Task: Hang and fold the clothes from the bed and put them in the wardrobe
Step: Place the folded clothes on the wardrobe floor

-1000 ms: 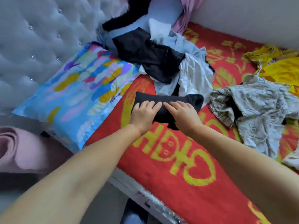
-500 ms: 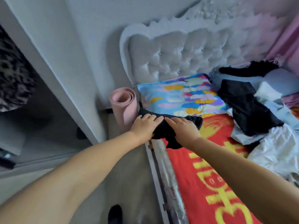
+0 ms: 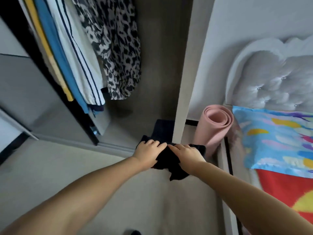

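Note:
A folded black garment is carried between both hands in front of the open wardrobe. My left hand grips its left end and my right hand grips its right end, fingers over the top; a loose corner hangs below. Inside the wardrobe, low down just beyond the hands, lies a dark folded piece. Several clothes hang at the upper left: a leopard-print one, a white striped one, a blue one and a yellow one.
The wardrobe's side panel stands just right of the hands. A rolled pink mat leans between it and the bed. A colourful pillow, the red bedspread and the tufted headboard are at right. The sliding door is at left.
I have turned left from the bed to the wardrobe, carrying the black garment off the bedspread in both hands. The pile of clothes on the bed has left the view.

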The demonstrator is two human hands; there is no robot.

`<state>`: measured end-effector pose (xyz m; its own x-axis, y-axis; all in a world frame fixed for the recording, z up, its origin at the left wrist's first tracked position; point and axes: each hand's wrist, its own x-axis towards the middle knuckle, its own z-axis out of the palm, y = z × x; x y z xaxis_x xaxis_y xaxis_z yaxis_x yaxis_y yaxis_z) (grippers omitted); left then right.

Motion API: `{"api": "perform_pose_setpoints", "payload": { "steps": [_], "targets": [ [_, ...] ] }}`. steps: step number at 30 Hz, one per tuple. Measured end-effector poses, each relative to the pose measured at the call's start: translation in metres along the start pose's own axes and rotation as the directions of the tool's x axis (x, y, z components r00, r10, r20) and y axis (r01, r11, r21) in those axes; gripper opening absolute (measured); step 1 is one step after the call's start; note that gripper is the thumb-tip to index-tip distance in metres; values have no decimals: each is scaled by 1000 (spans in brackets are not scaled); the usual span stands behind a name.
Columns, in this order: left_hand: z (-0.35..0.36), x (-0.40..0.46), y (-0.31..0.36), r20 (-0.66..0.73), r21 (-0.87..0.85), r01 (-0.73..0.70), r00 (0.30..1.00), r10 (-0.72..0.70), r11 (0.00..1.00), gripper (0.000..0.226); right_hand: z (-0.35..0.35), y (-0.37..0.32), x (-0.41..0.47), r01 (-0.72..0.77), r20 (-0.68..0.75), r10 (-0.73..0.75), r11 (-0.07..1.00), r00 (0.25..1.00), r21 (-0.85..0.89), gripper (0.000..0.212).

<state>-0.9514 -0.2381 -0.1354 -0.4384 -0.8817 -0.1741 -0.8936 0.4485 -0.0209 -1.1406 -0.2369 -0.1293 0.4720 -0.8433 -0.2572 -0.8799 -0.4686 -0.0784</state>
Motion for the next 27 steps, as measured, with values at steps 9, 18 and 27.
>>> {"api": "perform_pose_setpoints", "payload": {
  "steps": [9, 18, 27],
  "targets": [
    [13, 7, -155, 16, -26, 138, 990, -138, 990, 73, -14, -73, 152, 107, -8, -107, 994, 994, 37, 73],
    [45, 114, -224, 29, -34, 120, 992, -119, 992, 72, 0, -31, 269, 60, 26, -62, 996, 998, 64, 73],
    [116, 264, -280, 95, -99, 119, 989, -110, 988, 75, 40, 40, 402, -31, 132, 26, 999, 991, 42, 86]
  ]
}}
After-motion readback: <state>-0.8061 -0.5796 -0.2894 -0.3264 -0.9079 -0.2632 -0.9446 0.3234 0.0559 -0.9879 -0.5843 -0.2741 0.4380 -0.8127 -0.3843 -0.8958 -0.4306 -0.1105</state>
